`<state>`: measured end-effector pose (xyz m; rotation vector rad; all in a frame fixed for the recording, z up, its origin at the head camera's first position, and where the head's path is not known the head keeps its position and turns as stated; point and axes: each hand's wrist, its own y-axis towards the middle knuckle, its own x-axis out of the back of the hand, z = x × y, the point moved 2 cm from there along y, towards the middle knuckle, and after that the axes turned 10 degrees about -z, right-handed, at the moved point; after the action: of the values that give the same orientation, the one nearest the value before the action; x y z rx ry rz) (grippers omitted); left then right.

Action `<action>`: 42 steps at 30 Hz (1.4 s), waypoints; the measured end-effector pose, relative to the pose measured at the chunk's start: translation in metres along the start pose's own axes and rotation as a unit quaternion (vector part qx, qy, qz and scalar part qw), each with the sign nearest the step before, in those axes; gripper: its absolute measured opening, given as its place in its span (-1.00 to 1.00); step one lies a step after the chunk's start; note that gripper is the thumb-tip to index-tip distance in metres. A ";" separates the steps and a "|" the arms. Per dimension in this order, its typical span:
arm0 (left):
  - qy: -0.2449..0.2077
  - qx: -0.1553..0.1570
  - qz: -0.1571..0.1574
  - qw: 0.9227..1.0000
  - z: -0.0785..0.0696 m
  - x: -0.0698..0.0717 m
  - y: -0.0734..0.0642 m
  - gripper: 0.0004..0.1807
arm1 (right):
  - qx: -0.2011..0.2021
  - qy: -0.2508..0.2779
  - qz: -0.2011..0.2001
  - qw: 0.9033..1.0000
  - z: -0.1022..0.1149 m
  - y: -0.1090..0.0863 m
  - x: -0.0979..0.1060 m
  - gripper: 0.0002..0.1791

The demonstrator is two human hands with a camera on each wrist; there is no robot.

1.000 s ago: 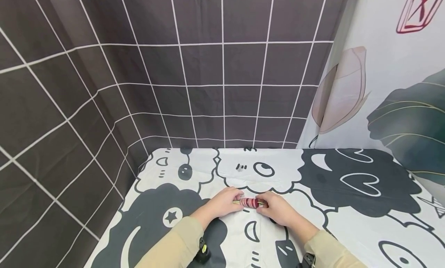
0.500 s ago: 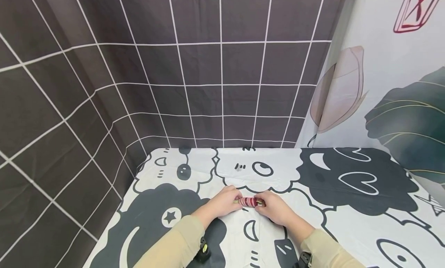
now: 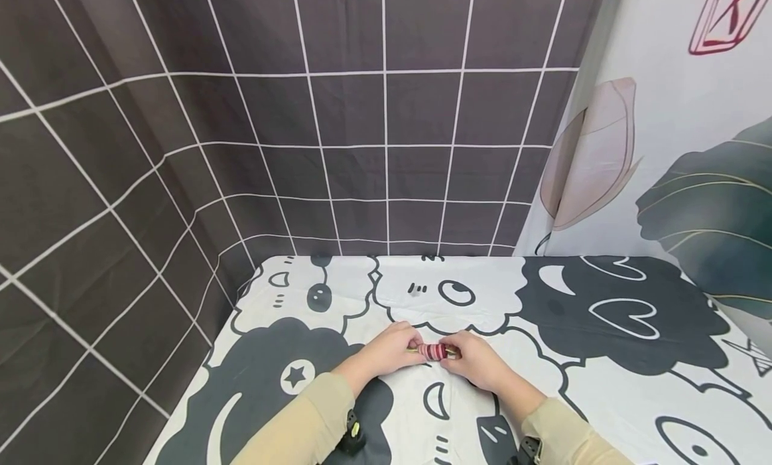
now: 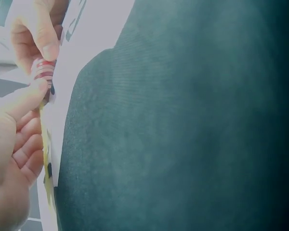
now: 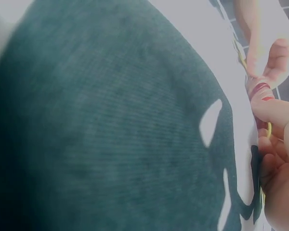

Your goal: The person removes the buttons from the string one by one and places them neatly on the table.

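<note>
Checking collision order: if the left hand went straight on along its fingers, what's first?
The red-striped bundle, directly ahead of the left hand; then probably the right hand at the bundle's far end. Depth is hard to judge.

bundle (image 3: 433, 352): red-pink stripes | strand (image 4: 45, 149): yellow | tablecloth (image 3: 500, 294): white, charcoal cartoons | backdrop (image 3: 416, 110): charcoal, white grid | sleeves (image 3: 301, 418): beige

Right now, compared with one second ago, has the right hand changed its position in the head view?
Yes, slightly: the right hand has shifted left, toward the left hand, judged against the printed crescent mouth on the cloth.
</note>
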<state>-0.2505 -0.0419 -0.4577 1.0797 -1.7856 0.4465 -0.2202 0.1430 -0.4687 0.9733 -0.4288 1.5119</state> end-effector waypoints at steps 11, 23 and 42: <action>0.004 -0.011 -0.016 1.000 -0.004 -0.004 0.004 -0.75 | 0.022 -0.002 0.006 1.000 -0.001 0.000 0.000 -0.66; -0.029 0.009 0.012 0.999 -0.009 -0.008 0.002 -0.63 | 0.029 -0.004 0.000 1.000 -0.001 -0.001 -0.002 -0.73; -0.022 -0.027 -0.009 0.999 -0.006 -0.002 0.001 -0.65 | 0.053 0.004 -0.003 0.999 0.005 -0.001 0.004 -0.70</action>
<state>-0.2478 -0.0363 -0.4563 1.0745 -1.8148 0.3635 -0.2173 0.1415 -0.4632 1.0510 -0.3428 1.5454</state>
